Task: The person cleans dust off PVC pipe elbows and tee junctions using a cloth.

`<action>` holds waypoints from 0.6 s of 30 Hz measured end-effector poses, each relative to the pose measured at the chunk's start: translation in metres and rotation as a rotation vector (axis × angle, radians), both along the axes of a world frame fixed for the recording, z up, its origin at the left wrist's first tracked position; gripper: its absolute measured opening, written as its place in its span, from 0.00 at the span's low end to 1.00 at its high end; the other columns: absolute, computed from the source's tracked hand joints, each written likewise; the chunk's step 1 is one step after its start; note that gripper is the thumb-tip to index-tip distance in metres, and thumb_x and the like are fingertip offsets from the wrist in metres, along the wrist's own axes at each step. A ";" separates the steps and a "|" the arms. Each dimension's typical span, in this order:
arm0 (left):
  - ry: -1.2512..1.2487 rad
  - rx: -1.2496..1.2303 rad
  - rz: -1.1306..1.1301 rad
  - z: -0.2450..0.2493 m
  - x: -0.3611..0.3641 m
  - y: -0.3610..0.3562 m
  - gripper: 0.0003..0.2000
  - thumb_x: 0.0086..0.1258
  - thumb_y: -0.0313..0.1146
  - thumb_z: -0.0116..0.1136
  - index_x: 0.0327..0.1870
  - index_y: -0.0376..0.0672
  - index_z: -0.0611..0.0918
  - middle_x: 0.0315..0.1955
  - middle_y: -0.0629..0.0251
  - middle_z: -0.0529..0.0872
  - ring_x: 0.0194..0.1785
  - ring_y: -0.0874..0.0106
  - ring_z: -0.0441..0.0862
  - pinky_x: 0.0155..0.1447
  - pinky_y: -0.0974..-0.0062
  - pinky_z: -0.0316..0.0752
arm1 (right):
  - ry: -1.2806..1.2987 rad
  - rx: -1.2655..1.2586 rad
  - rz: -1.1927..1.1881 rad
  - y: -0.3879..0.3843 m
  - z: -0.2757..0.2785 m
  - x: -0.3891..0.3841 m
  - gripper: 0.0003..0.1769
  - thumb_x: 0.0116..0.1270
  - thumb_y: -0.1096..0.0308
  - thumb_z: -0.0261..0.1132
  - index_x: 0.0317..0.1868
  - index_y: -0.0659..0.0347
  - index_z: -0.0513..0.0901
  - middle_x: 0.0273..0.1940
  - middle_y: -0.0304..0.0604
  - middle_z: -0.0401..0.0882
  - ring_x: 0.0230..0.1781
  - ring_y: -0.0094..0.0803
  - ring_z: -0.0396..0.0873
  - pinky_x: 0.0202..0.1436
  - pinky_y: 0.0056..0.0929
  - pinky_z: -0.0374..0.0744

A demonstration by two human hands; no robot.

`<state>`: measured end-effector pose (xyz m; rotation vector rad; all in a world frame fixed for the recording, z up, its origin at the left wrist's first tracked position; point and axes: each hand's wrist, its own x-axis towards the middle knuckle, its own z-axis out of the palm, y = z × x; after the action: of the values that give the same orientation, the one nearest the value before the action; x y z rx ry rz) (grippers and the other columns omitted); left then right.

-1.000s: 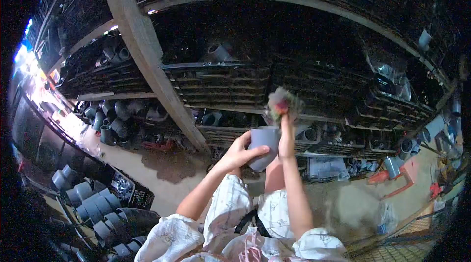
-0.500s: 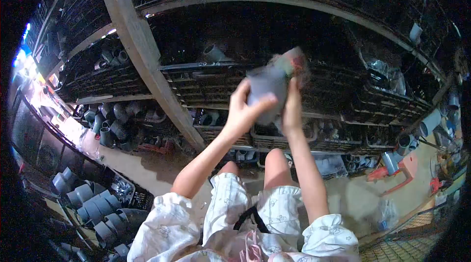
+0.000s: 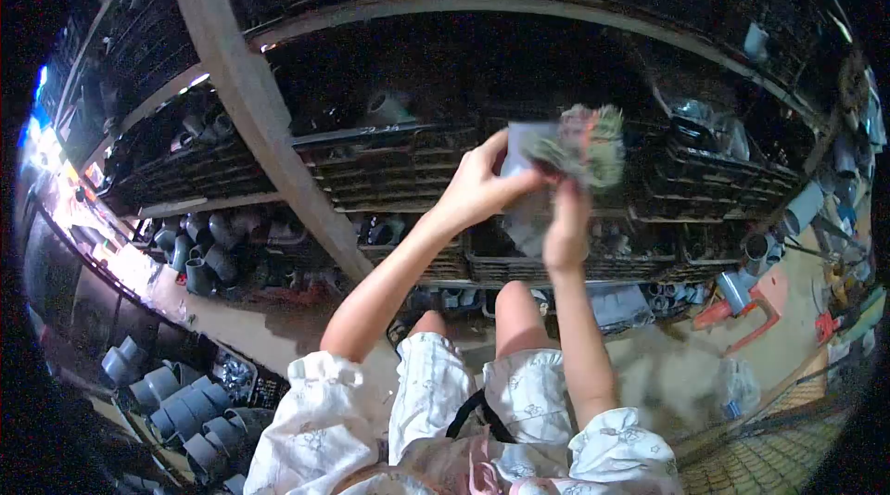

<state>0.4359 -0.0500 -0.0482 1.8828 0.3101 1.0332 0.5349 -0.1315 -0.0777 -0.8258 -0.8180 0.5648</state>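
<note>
My left hand (image 3: pixel 482 184) grips a grey plastic pipe fitting (image 3: pixel 528 182), raised in front of the dark shelves. My right hand (image 3: pixel 565 235) holds a frayed, multicoloured rag (image 3: pixel 586 145) pressed against the fitting's upper end. Both arms reach up and forward from my lap. I sit with patterned white clothing (image 3: pixel 445 421) covering my legs. The lower part of the fitting is partly hidden behind my right hand.
Dark crates on shelves (image 3: pixel 399 161) hold grey pipe fittings behind a slanted concrete post (image 3: pixel 250 106). More grey fittings (image 3: pixel 185 398) are stacked at lower left, others on the low shelf (image 3: pixel 199 245). A red tool (image 3: pixel 732 305) and a plastic bag (image 3: pixel 737 388) lie on the floor at right.
Both hands lifted the fitting and rag from waist height up before the shelves. The rag moved from inside the fitting's mouth to its top end.
</note>
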 end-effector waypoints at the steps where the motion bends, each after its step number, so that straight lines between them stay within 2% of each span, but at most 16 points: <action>1: 0.134 0.058 -0.058 0.008 -0.006 -0.008 0.25 0.46 0.41 0.63 0.42 0.33 0.73 0.32 0.59 0.78 0.37 0.78 0.73 0.42 0.79 0.68 | -0.110 0.030 -0.042 -0.002 -0.005 0.010 0.27 0.65 0.51 0.40 0.54 0.64 0.63 0.53 0.45 0.65 0.54 0.31 0.63 0.57 0.32 0.62; 2: 0.125 0.108 -0.103 0.011 -0.009 -0.015 0.26 0.44 0.42 0.64 0.43 0.34 0.73 0.32 0.59 0.79 0.37 0.77 0.73 0.43 0.78 0.68 | 0.065 0.116 0.193 -0.005 0.005 0.019 0.28 0.64 0.49 0.41 0.53 0.63 0.64 0.51 0.44 0.66 0.51 0.31 0.66 0.54 0.32 0.64; 3: 0.100 0.023 -0.162 0.019 -0.010 -0.026 0.26 0.44 0.40 0.65 0.45 0.36 0.73 0.34 0.65 0.77 0.38 0.77 0.71 0.47 0.79 0.66 | 0.243 0.201 0.428 -0.008 0.013 0.024 0.28 0.64 0.47 0.41 0.52 0.62 0.65 0.49 0.43 0.68 0.49 0.30 0.68 0.52 0.33 0.67; 4: -0.007 0.055 -0.089 0.022 -0.008 -0.028 0.25 0.46 0.40 0.63 0.44 0.35 0.73 0.34 0.65 0.77 0.38 0.77 0.72 0.46 0.79 0.66 | 0.231 0.127 0.352 -0.006 0.013 0.018 0.29 0.63 0.44 0.40 0.53 0.60 0.65 0.47 0.43 0.70 0.46 0.32 0.70 0.50 0.34 0.69; 5: -0.118 0.086 -0.017 0.025 -0.005 -0.029 0.24 0.47 0.40 0.62 0.44 0.35 0.73 0.33 0.65 0.77 0.37 0.77 0.72 0.45 0.79 0.67 | 0.298 0.124 0.343 -0.004 0.007 0.007 0.29 0.64 0.45 0.40 0.55 0.58 0.63 0.52 0.41 0.66 0.52 0.32 0.65 0.55 0.32 0.65; 6: -0.266 -0.128 0.020 0.020 0.003 -0.021 0.20 0.52 0.39 0.58 0.42 0.34 0.72 0.33 0.65 0.77 0.35 0.78 0.72 0.42 0.80 0.68 | 0.256 0.126 0.177 -0.003 0.010 -0.020 0.28 0.64 0.46 0.40 0.57 0.58 0.61 0.54 0.40 0.63 0.54 0.31 0.62 0.57 0.32 0.61; 7: -0.385 -0.320 -0.031 0.026 0.008 -0.020 0.17 0.56 0.38 0.54 0.41 0.35 0.72 0.32 0.66 0.77 0.34 0.78 0.73 0.40 0.81 0.69 | 0.311 0.168 0.199 -0.004 0.006 -0.023 0.29 0.64 0.46 0.40 0.58 0.57 0.59 0.56 0.39 0.60 0.56 0.30 0.58 0.59 0.32 0.58; 8: -0.251 -0.320 -0.044 0.029 0.008 -0.015 0.17 0.57 0.39 0.54 0.42 0.35 0.72 0.33 0.65 0.77 0.35 0.78 0.73 0.41 0.81 0.69 | 0.365 0.211 0.222 -0.005 0.003 -0.027 0.29 0.65 0.47 0.41 0.59 0.57 0.58 0.59 0.37 0.57 0.58 0.29 0.55 0.60 0.32 0.55; 9: -0.115 -0.315 -0.054 0.029 0.007 -0.011 0.18 0.58 0.39 0.53 0.43 0.35 0.72 0.33 0.65 0.77 0.35 0.78 0.73 0.41 0.81 0.69 | 0.259 0.188 0.159 -0.004 0.002 -0.014 0.29 0.64 0.46 0.41 0.59 0.57 0.58 0.58 0.38 0.58 0.58 0.29 0.56 0.60 0.32 0.56; 10: 0.022 -0.126 0.009 0.026 0.008 -0.013 0.21 0.55 0.41 0.57 0.45 0.35 0.72 0.34 0.64 0.77 0.37 0.77 0.73 0.43 0.81 0.68 | 0.154 0.164 0.092 -0.003 0.001 -0.002 0.30 0.64 0.45 0.41 0.58 0.57 0.59 0.57 0.38 0.58 0.58 0.30 0.57 0.60 0.33 0.56; 11: 0.089 -0.102 -0.053 0.032 0.002 -0.025 0.24 0.51 0.42 0.60 0.46 0.35 0.73 0.36 0.63 0.77 0.39 0.77 0.73 0.46 0.79 0.67 | 0.055 0.140 0.020 -0.002 0.000 0.011 0.31 0.63 0.44 0.41 0.58 0.57 0.59 0.57 0.39 0.59 0.58 0.30 0.57 0.60 0.34 0.56; 13: 0.068 -0.015 -0.127 0.035 -0.001 -0.042 0.25 0.47 0.41 0.63 0.45 0.36 0.73 0.37 0.64 0.77 0.39 0.76 0.72 0.47 0.78 0.66 | 0.218 0.258 0.559 -0.016 0.011 0.031 0.32 0.62 0.42 0.41 0.57 0.58 0.60 0.55 0.41 0.62 0.56 0.32 0.61 0.59 0.35 0.59; 14: -0.065 0.034 -0.065 0.031 0.004 -0.045 0.24 0.47 0.40 0.63 0.44 0.36 0.74 0.37 0.64 0.77 0.39 0.76 0.73 0.48 0.77 0.66 | 0.229 0.231 0.474 -0.018 0.012 0.021 0.32 0.62 0.42 0.41 0.57 0.59 0.61 0.54 0.43 0.64 0.55 0.34 0.62 0.59 0.36 0.60; 16: -0.213 -0.158 0.035 0.029 0.015 -0.034 0.22 0.50 0.41 0.61 0.43 0.35 0.74 0.35 0.63 0.78 0.37 0.77 0.73 0.44 0.79 0.67 | 0.248 0.157 0.119 -0.019 0.006 -0.017 0.32 0.63 0.43 0.40 0.59 0.59 0.58 0.55 0.41 0.61 0.57 0.32 0.60 0.60 0.33 0.58; 17: -0.279 -0.276 0.062 0.029 0.020 -0.029 0.22 0.50 0.42 0.61 0.42 0.35 0.74 0.34 0.61 0.78 0.36 0.77 0.73 0.42 0.80 0.69 | 0.199 0.161 0.030 -0.018 0.001 -0.021 0.31 0.64 0.45 0.39 0.59 0.59 0.57 0.56 0.41 0.61 0.57 0.32 0.59 0.60 0.32 0.57; 18: -0.160 -0.227 -0.018 0.026 0.019 -0.022 0.22 0.52 0.42 0.60 0.42 0.34 0.74 0.34 0.61 0.78 0.35 0.77 0.74 0.41 0.80 0.69 | 0.152 0.160 -0.063 -0.016 -0.004 -0.024 0.30 0.64 0.46 0.39 0.59 0.60 0.57 0.56 0.41 0.61 0.57 0.31 0.59 0.61 0.32 0.56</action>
<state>0.4546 -0.0722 -0.0217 1.5884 0.3029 1.0825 0.5110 -0.1479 -0.0814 -0.6515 -0.6864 0.4933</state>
